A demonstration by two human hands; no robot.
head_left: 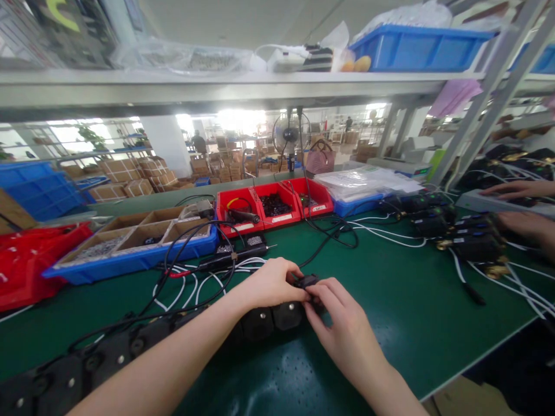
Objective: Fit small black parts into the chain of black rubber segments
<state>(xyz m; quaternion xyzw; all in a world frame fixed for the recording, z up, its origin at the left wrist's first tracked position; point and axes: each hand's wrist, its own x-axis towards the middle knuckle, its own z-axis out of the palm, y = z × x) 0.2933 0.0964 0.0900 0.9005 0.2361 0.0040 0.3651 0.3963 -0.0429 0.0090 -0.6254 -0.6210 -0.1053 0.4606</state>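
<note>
Both my hands meet over the near middle of the green table. Between the fingertips sits a small black part (307,281), mostly hidden by the fingers, so its kind does not show. My left hand (277,283) pinches it from the left, and my right hand (340,309) closes on it from the right. Just under the hands ends a row of black blocks (287,316) with silver studs, running to the lower left beneath my left forearm. Beyond my left hand lies a black pen-shaped power screwdriver (236,255) with a thin metal tip, among loose white cables (191,289).
A blue tray (134,263) with cardboard compartments stands left; red bins (277,218) holding small parts line the back. Black units with white cables (472,240) lie right, near another person's hands (520,202). A shelf (217,86) crosses overhead. A black cord (303,219) hangs down.
</note>
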